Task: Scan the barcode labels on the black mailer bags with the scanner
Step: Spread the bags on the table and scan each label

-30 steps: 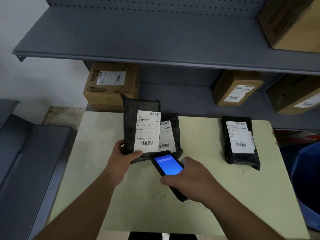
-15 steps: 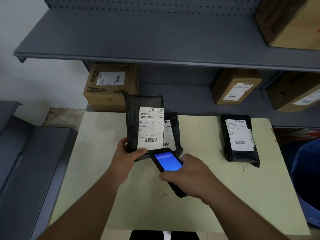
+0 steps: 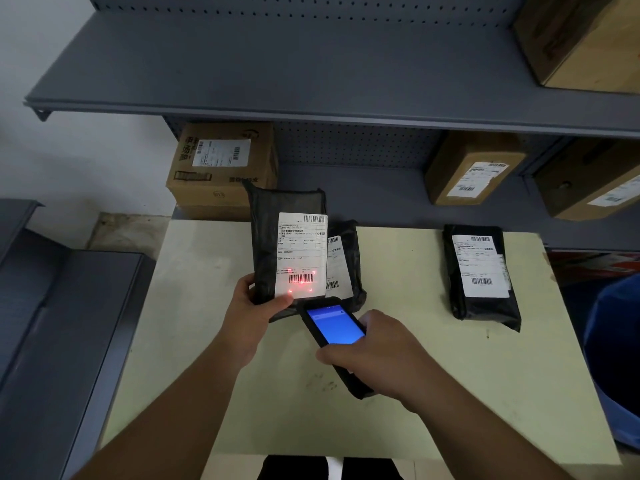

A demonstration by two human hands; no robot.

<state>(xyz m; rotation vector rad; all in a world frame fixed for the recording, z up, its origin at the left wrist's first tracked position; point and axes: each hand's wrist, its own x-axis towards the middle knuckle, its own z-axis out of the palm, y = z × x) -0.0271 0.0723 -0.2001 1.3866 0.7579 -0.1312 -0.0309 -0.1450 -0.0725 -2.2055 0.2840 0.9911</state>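
My left hand (image 3: 254,308) grips the lower edge of a black mailer bag (image 3: 273,237) and holds it upright above the table, its white label facing me. Red scanner light falls on the lower barcode (image 3: 301,279) of that label. My right hand (image 3: 372,355) holds the black handheld scanner (image 3: 334,325), blue screen lit, its tip just below the label. A second black mailer bag (image 3: 348,261) lies behind the raised one, partly hidden. A third black mailer bag (image 3: 479,275) lies flat at the table's right.
The pale green table (image 3: 415,393) stands against grey metal shelving (image 3: 311,81). Cardboard boxes sit on the lower shelf at left (image 3: 225,171) and right (image 3: 474,169), one more on the upper shelf (image 3: 581,39). A blue bin (image 3: 616,358) stands right; grey panels (image 3: 52,323) left.
The raised bag has shifted slightly right and straightened. Red scanner light now shows on its lower barcode, where there was none before.
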